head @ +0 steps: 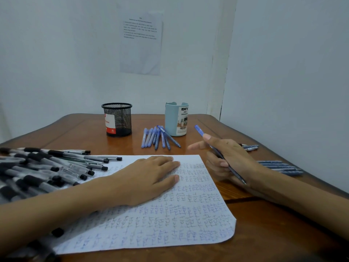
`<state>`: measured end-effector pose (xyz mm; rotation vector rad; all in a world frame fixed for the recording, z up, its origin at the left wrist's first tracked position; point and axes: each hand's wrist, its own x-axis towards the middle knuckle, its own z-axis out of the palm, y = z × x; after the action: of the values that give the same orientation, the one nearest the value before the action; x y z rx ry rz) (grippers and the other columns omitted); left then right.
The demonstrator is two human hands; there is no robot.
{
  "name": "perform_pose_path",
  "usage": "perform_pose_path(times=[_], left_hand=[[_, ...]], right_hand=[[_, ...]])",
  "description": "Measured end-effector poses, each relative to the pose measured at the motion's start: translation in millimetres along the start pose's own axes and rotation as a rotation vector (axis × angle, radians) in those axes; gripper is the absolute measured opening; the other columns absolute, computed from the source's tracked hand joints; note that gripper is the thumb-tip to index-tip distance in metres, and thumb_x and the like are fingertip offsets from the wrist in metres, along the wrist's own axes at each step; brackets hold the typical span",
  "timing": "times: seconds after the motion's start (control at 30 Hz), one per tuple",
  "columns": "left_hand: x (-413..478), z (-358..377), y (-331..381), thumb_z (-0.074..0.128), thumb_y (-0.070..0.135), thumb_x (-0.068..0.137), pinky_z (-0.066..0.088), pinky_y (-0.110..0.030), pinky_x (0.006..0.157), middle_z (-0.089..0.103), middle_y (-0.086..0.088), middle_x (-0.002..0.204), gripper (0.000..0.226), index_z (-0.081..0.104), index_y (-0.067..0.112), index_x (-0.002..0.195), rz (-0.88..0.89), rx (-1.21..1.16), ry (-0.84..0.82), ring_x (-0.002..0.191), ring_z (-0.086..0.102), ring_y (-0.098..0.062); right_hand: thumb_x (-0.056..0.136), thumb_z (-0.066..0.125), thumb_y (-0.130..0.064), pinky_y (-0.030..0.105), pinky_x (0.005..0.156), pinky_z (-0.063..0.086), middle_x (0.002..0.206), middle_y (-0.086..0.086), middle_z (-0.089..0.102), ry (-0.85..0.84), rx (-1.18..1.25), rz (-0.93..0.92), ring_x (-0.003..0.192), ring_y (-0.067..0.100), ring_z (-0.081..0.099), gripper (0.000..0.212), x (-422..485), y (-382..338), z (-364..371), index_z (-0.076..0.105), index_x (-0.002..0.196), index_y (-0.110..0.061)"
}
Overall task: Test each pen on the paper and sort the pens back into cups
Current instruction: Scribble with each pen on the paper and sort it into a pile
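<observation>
White scribbled paper sheet (170, 214) flat on brown wooden table (264, 233), centre, near front edge. Left hand (149, 176) palm-down on sheet's far part. Heap of black-capped grey pens (47, 167) left of sheet, some overlapping its left edge. Black mesh metal cup (118, 120) far centre-left; pale blue plastic cup (173, 120) to its right, apart. Fan of blue plastic pens (158, 138) just before and left of pale blue plastic cup. Right hand (226, 159) right of sheet, grips slanted blue pen (199, 130). Row of blue pens (279, 167) beyond right forearm, near table's right edge.
</observation>
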<state>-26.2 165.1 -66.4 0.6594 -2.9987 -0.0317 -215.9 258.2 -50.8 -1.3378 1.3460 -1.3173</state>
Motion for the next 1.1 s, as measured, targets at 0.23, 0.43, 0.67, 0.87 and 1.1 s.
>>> perform_pose_path(times=[0.23, 0.43, 0.67, 0.87, 1.1], left_hand=[[0, 0, 0, 0.018, 0.052, 0.096, 0.013, -0.017, 0.108, 0.016, 0.013, 0.155, 0.056, 0.016, 0.032, 0.149, 0.015, 0.0, 0.015, 0.138, 0.015, -0.001], [-2, -1, 1, 0.019, 0.055, 0.095, 0.023, -0.022, 0.106, 0.019, 0.011, 0.153, 0.056, 0.019, 0.033, 0.147, -0.015, 0.01, 0.02, 0.135, 0.024, -0.005], [-5, -28, -28, 0.028, 0.057, 0.094, 0.037, -0.035, 0.097, 0.03, 0.005, 0.149, 0.057, 0.028, 0.031, 0.145, -0.194, 0.182, -0.059, 0.13, 0.037, -0.017], [-8, -20, -45, 0.027, 0.054, 0.096, 0.035, -0.03, 0.078, 0.045, -0.003, 0.133, 0.055, 0.034, 0.022, 0.141, -0.249, 0.231, -0.035, 0.114, 0.047, -0.021], [-10, -5, -46, 0.02, 0.048, 0.098, 0.04, -0.031, 0.075, 0.047, -0.007, 0.117, 0.051, 0.039, 0.014, 0.132, -0.205, 0.276, 0.091, 0.099, 0.047, -0.021]], right_hand=[[0.098, 0.034, -0.033, 0.017, 0.033, 0.021, 0.04, -0.003, 0.031, 0.041, -0.091, -0.006, 0.031, 0.006, 0.025, 0.045, -1, -1, 2, 0.066, 0.103, -0.002], [0.095, 0.048, -0.024, 0.021, 0.042, 0.021, 0.048, -0.005, 0.038, 0.152, -0.352, 0.071, 0.041, 0.007, 0.027, 0.027, 33, -17, -1, 0.067, 0.107, -0.01], [0.093, 0.048, -0.013, 0.018, 0.041, 0.032, 0.066, 0.006, 0.046, 0.086, -0.746, 0.1, 0.052, 0.012, 0.04, 0.02, 120, -23, 19, 0.063, 0.092, 0.0], [0.092, 0.053, -0.017, 0.028, 0.062, 0.041, 0.108, 0.025, 0.063, 0.183, -1.006, -0.001, 0.085, 0.027, 0.058, 0.033, 176, -1, 41, 0.061, 0.112, 0.006], [0.089, 0.059, -0.021, 0.046, 0.086, 0.048, 0.106, 0.029, 0.063, 0.27, -1.052, -0.115, 0.098, 0.038, 0.06, 0.039, 180, 13, 41, 0.061, 0.107, 0.013]])
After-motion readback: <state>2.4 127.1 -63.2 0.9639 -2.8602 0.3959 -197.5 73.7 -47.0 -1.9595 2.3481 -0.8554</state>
